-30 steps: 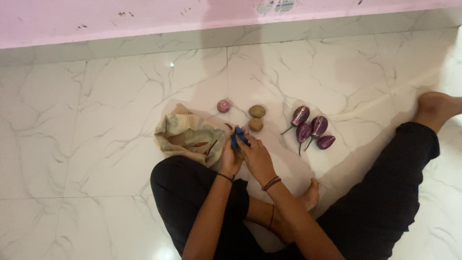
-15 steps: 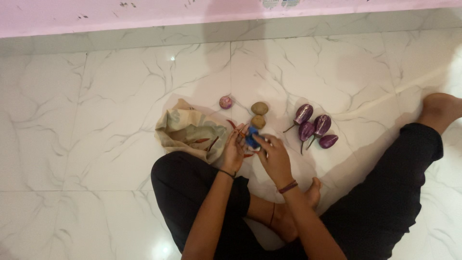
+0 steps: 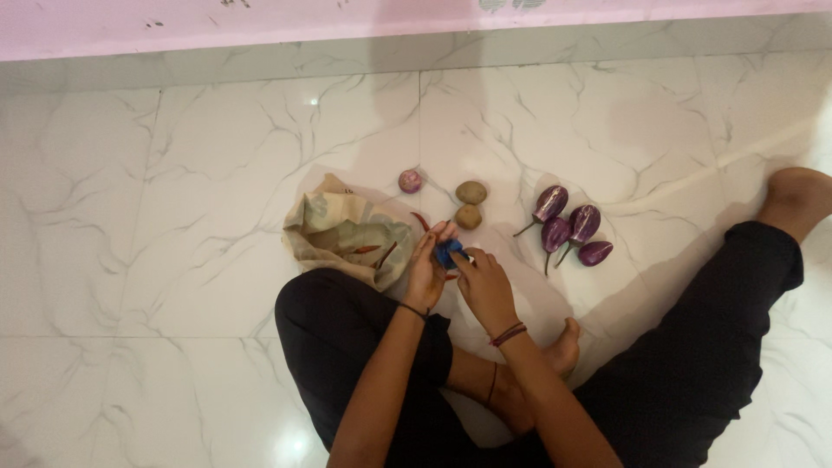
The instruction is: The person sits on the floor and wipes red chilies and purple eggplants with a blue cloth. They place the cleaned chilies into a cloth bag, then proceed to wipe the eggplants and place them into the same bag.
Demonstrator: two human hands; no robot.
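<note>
A small blue thing (image 3: 448, 252) sits low over the floor (image 3: 173, 217), pinched between the left hand (image 3: 426, 270) and the right hand (image 3: 483, 284), each grip closed on it. Two potatoes (image 3: 470, 204) lie just beyond, a cloth bag (image 3: 342, 234) to the left, four eggplants (image 3: 568, 231) to the right.

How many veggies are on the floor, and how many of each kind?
Purple eggplants: 4
Brown potatoes: 2
Pink-purple onion: 1
Total: 7

There are also thin red chillies by the cloth bag, too small to count surely.
</note>
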